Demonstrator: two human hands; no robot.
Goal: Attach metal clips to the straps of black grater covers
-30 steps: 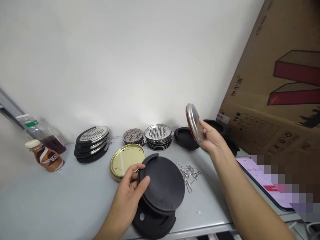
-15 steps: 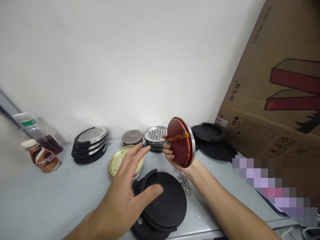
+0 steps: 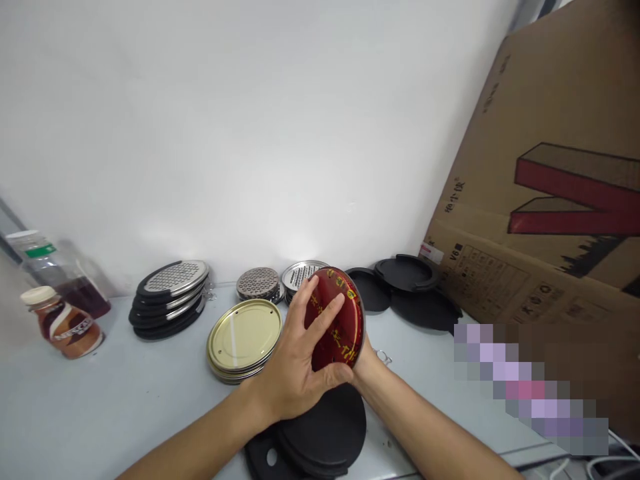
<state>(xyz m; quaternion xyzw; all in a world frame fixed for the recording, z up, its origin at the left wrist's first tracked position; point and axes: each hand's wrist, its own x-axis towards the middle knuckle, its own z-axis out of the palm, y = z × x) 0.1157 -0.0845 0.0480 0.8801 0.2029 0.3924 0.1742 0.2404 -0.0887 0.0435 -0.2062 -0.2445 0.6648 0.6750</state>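
Note:
A round red tin lid (image 3: 330, 320) with yellow lettering is held up tilted above the table. My left hand (image 3: 305, 353) lies against its printed face, fingers across it and thumb at the near edge. Behind the lid, my right hand (image 3: 367, 363) supports it; the lid hides its fingers. Directly below are black round plastic pieces (image 3: 330, 427), stacked and partly covered by my left hand. To the left sits a stack of gold-coloured round lids (image 3: 245, 337). Perforated metal grater discs (image 3: 257, 283) and slotted metal discs (image 3: 300, 275) stand farther back.
Black-rimmed graters (image 3: 173, 293) are stacked at left, near a NESCAFE bottle (image 3: 65, 327) and a clear bottle of dark liquid (image 3: 75, 287). More black round pieces (image 3: 407, 273) lie back right, beside a large cardboard box (image 3: 480, 220). A white wall (image 3: 250, 133) rises behind.
My left hand has moved up and right onto the red lid's face. The lid has come slightly left and lower, turning its face more towards me.

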